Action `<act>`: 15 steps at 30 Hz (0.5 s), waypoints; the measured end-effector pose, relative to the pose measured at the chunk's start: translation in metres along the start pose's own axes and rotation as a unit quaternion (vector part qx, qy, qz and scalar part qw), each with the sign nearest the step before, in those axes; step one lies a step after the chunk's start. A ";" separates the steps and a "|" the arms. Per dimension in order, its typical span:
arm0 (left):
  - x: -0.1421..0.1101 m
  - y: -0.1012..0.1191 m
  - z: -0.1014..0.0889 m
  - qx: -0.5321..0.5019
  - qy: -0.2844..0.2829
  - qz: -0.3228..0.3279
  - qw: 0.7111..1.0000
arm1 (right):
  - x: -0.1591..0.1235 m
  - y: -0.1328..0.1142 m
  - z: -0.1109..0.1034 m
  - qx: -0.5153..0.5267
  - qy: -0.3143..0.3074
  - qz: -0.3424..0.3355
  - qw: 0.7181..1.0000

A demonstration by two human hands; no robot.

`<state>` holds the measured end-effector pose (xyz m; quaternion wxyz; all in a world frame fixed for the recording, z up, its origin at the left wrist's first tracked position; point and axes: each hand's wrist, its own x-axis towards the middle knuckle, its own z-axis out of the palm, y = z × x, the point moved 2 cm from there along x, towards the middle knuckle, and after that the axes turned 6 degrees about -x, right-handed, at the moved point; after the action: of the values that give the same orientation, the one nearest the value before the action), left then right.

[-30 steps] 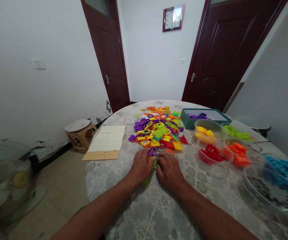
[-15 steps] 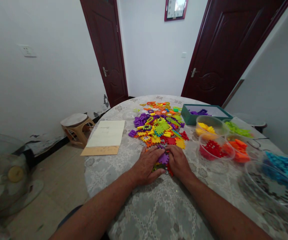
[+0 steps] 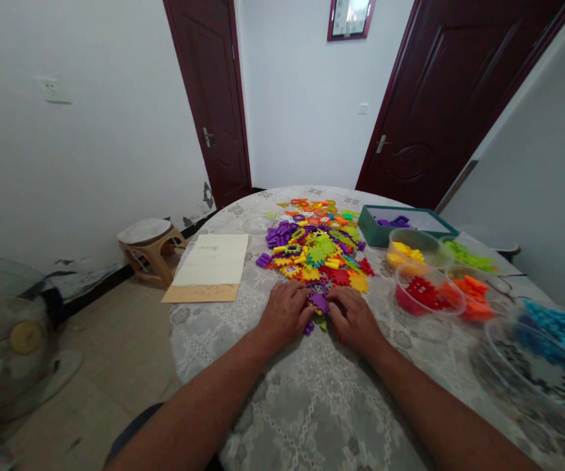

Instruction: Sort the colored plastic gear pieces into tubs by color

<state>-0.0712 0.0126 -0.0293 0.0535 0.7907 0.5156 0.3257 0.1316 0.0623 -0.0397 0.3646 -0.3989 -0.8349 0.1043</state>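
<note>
At the near edge of a heap of coloured plastic building pieces (image 3: 322, 248), a flat purple building piece with toothed edges (image 3: 318, 301) lies between my hands. My left hand (image 3: 285, 313) is closed at its left side, fingers bent against the edge. From the other side, my right hand (image 3: 354, 317) closes on the right edge with curled fingers. Some green and purple bits show beneath and in front of the purple piece, partly covered by my fingers. Both forearms rest low over the patterned tablecloth (image 3: 307, 405).
Clear tubs to the right hold yellow pieces (image 3: 405, 254), red pieces (image 3: 422, 292), orange pieces (image 3: 473, 294) and grey pieces (image 3: 537, 369). Behind them stands a green box (image 3: 375, 232) with purple pieces. A paper sheet (image 3: 211, 258) lies left; a stool (image 3: 150, 245) stands beyond the table edge.
My left hand has drawn back to the left, off the top of the purple piece, uncovering more of it. The right hand's fingers have shifted slightly. The view has moved a little.
</note>
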 end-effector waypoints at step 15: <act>-0.006 0.000 -0.034 -0.052 -0.121 0.025 0.991 | -0.009 -0.018 -0.002 -0.049 -0.058 -0.062 0.995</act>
<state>-0.0919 -0.0013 -0.0055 0.1480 0.8329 0.4681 0.2555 0.1265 0.0439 -0.0343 0.3014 -0.3568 -0.8820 0.0630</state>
